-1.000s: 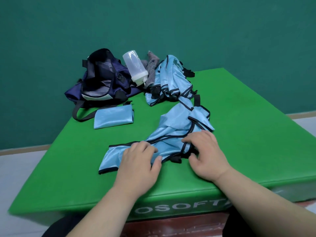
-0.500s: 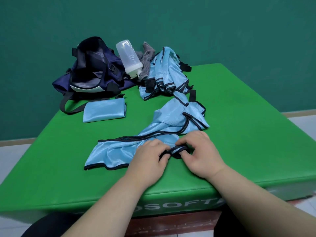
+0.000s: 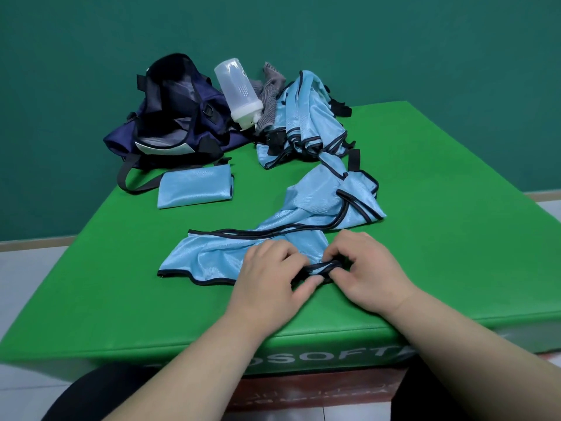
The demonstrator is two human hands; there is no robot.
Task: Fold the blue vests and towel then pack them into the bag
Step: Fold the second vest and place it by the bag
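A light blue vest (image 3: 230,256) with black trim lies stretched across the near middle of the green mat (image 3: 455,238). My left hand (image 3: 270,284) and my right hand (image 3: 368,268) both pinch its bunched black-edged end between them. A folded blue vest (image 3: 194,189) lies flat at the left. More blue vests (image 3: 306,120) lie heaped at the back. A grey towel (image 3: 270,95) sticks out behind that heap. The navy bag (image 3: 179,117) stands open at the back left.
A clear plastic bottle (image 3: 238,92) leans between the bag and the towel. The bag's black strap (image 3: 127,177) loops onto the mat beside the folded vest. The mat's near edge (image 3: 303,350) runs just under my wrists. A teal wall stands behind.
My hands went from resting flat on the vest to pinching its bunched trimmed end together. The vest's left flap spread out a little wider to the left.
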